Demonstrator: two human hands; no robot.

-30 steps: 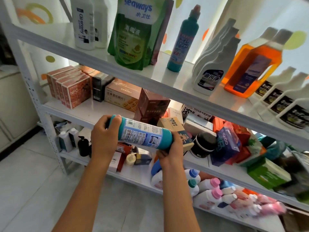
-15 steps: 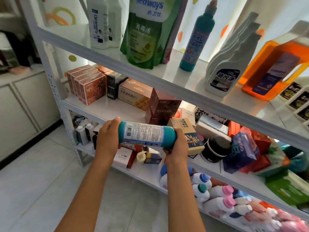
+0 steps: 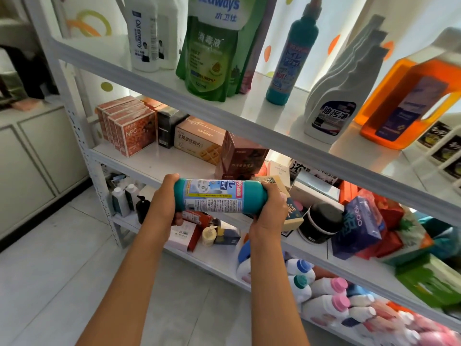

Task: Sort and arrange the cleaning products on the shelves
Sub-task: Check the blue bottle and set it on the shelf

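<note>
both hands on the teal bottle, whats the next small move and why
Probably tip the held teal bottle upright and lift it toward its twin on the top shelf. It lies sideways between the left hand and right hand, and there is bare shelf beside the twin.

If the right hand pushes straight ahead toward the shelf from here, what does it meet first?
Most likely the yellow-and-blue box right behind the right hand on the middle shelf; depth is unclear, but they look nearly touching.
</note>
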